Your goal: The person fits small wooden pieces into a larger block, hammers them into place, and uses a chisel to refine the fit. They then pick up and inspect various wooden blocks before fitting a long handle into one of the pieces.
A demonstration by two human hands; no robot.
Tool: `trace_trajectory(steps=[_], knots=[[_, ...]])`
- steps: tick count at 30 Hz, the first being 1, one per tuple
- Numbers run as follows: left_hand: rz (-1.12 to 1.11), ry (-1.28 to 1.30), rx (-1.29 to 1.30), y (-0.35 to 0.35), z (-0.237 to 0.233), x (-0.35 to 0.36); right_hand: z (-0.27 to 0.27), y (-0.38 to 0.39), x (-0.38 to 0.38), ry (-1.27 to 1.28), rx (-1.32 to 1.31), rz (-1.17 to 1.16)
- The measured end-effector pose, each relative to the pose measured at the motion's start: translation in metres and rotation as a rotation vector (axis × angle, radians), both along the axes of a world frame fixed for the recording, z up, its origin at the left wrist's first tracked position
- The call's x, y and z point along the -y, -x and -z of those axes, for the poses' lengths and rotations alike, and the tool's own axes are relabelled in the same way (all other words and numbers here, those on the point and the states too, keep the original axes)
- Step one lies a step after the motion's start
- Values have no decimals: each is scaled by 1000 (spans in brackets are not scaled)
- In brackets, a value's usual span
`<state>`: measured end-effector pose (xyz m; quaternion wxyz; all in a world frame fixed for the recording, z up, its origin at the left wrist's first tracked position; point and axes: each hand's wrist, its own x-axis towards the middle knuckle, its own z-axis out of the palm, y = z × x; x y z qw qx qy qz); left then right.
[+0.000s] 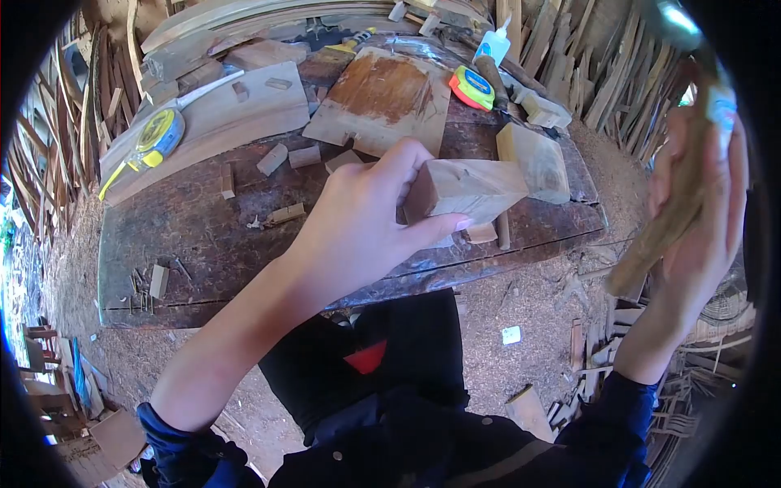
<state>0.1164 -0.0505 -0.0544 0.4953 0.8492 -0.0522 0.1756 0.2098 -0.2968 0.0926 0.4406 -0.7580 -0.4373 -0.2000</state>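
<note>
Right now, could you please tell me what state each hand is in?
Left hand: closed on a wooden block.
Right hand: holding a wooden handle, raised at the right.

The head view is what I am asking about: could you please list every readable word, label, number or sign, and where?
No text can be read.
Bottle: label too small, blurred.
Yellow-blue tape measure: too blurred.
Pink-yellow tape measure: too blurred.
White square on the ground: too small.

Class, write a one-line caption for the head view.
Left hand grips a wooden block over a cluttered workbench; right hand holds a wooden handle.
</note>
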Motion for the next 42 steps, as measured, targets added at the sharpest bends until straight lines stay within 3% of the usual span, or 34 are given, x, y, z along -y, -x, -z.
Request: trace_trajectory(steps=[3, 5, 7, 9, 13, 19, 21, 23, 24, 26, 31, 34, 36, 39, 40, 42], knots=[[6, 0, 6, 1, -2, 1, 0, -8, 4, 63, -38, -24], [1, 1, 4, 1, -2, 1, 17, -21, 3, 337, 303, -38], [8, 15, -8, 2, -3, 2, 19, -20, -2, 608, 450, -93], [23, 40, -21, 2, -3, 1, 12, -13, 0, 569, 272, -59], [8, 5, 14, 1, 1, 1, -13, -35, 48, 219, 143, 111], [2, -22, 17, 1, 1, 1, -18, -41, 39, -109, -35, -23], [-16, -44, 26, 2, 0, 2, 9, -21, 11, 205, 23, 79], [-16, -15, 8, 4, 0, 5, 17, -2, -3, 646, 100, 2], [-8, -4, -2, 4, -1, 5, 16, -2, -1, 671, 124, 23], [-4, -9, 5, 4, -2, 6, 5, -8, 12, 557, 133, 112], [-33, -43, 33, 3, 1, 6, -27, -43, 48, -253, 40, 323], [-22, -19, 15, 2, 0, 6, -28, -39, 37, -374, 16, 234], [-23, -22, 29, 2, 0, 6, -10, -28, 24, -181, 20, 216], [-57, -60, 208, -4, 13, 5, 12, -1, 3, 656, 15, 53], [-55, -49, 192, -3, 13, 4, 11, 0, 2, 750, 35, 27], [-51, -13, 165, -3, 12, 6, 1, -10, 16, 672, 25, 103]])
